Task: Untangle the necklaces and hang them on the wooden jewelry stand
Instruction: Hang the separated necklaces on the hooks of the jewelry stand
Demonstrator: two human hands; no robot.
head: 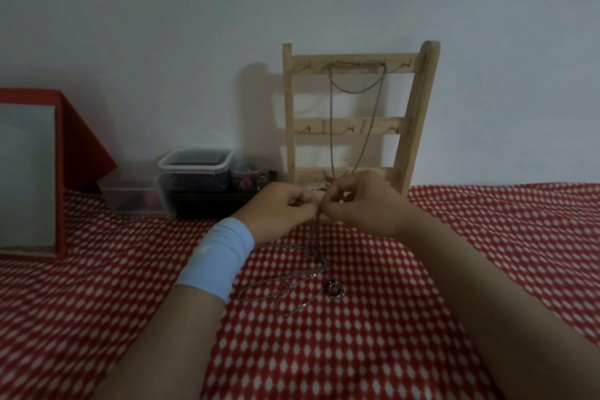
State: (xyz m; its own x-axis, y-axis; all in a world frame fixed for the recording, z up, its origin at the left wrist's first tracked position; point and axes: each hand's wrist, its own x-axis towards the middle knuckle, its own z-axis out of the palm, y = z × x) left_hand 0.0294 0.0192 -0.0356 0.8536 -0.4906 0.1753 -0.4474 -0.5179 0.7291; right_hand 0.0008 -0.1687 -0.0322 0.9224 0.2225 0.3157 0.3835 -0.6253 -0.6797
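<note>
The wooden jewelry stand (418, 114) leans against the wall, with three hook rails. One thin chain necklace (331, 120) hangs from its top rail. In front of the stand's base, my left hand (282, 208) and my right hand (360, 201) meet, both pinching the same tangled chains (316, 227) that drop between them. The rest of the tangle (285, 282) lies in loops on the red cloth below, ending in a small ring pendant (334, 289). A light blue wristband (217, 256) wraps my left wrist.
A red-and-white patterned cloth (422, 318) covers the surface. Left of the stand are stacked clear plastic boxes (194, 172) and a small jar of beads (248, 172). A red-framed panel (61, 169) stands at the far left. A plain wall (292, 10) is behind.
</note>
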